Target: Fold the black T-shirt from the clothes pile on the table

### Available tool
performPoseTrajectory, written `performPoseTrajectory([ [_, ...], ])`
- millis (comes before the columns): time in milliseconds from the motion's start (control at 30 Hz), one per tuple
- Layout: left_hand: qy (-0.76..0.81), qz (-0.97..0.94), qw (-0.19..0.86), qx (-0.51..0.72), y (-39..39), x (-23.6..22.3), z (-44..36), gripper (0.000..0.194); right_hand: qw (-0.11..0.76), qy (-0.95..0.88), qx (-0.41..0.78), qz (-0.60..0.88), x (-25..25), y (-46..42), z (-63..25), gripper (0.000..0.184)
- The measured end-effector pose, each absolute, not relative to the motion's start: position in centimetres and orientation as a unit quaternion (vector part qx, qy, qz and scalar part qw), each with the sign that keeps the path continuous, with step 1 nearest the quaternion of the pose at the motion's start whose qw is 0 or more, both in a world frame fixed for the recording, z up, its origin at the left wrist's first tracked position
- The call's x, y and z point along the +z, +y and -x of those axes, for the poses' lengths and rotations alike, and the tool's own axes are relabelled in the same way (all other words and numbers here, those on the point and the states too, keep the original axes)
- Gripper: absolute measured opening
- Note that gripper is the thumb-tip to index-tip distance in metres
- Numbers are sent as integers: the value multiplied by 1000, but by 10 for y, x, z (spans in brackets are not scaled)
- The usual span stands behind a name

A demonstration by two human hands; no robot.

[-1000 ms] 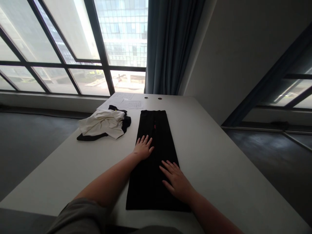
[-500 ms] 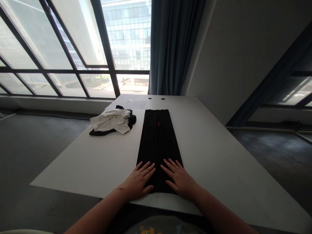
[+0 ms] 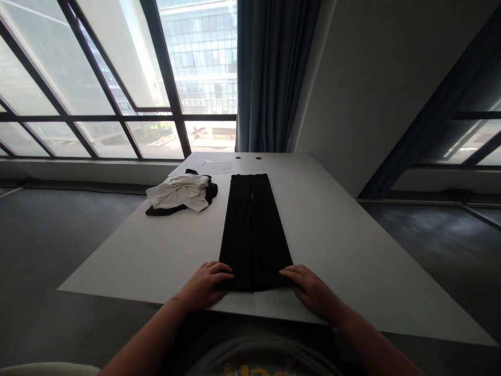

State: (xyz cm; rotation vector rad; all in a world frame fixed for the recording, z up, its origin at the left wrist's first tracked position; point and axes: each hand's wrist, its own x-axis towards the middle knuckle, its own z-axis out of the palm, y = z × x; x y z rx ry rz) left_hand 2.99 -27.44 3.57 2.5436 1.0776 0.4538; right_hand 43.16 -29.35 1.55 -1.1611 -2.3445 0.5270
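Observation:
A pair of black trousers (image 3: 250,224) lies flat and lengthwise on the white table, the waist end away from me and the leg ends near the front edge. A small red spot shows along the middle line near the top. At the near left corner, my left hand (image 3: 205,284) is closed on the cloth, fingers on top and thumb below. My right hand (image 3: 309,287) holds the near right corner in the same way. The near hem bows slightly between both hands, a little off the tabletop on the right.
A crumpled pile of white and black clothing (image 3: 180,192) lies on the table (image 3: 340,250) at the left. Behind it are sheets of paper (image 3: 219,167). Two round holes are at the far end, before a blue curtain (image 3: 270,78) and windows.
Both hands have gone from lying flat and spread on the trousers to gripping the near corners, moving outward. The near hem has shifted slightly away from me.

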Motion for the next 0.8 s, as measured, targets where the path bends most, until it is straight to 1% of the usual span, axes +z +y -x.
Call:
performPoseTrajectory([
  [100, 364, -890, 233, 147, -272, 46, -12, 53, 246, -848, 168, 439, 16, -291, -449, 48],
  [167, 378, -886, 225, 145, -268, 47, -4, 61, 225, -846, 152, 459, 14, -286, -457, 43],
  [267, 425, -880, 154, 145, -260, 40, -2, 63, 186, -850, 133, 474, 8, -280, -461, 48],
  [400, 488, -855, 93, 148, -248, 25, -15, 52, 173, -855, 113, 476, -4, -271, -458, 52],
  [500, 538, -825, 59, 160, -241, 20, -24, 54, 162, -843, 91, 504, -8, -263, -453, 57],
  [600, 528, -833, 55, 155, -239, 23, -27, 59, 150, -836, 79, 523, -7, -255, -448, 61],
  [733, 435, -887, 95, 119, -242, 30, -25, 64, 121, -848, 110, 504, 2, -254, -447, 72],
  [800, 402, -903, 115, 100, -243, 32, -25, 68, 121, -858, 130, 482, 6, -257, -447, 77],
])
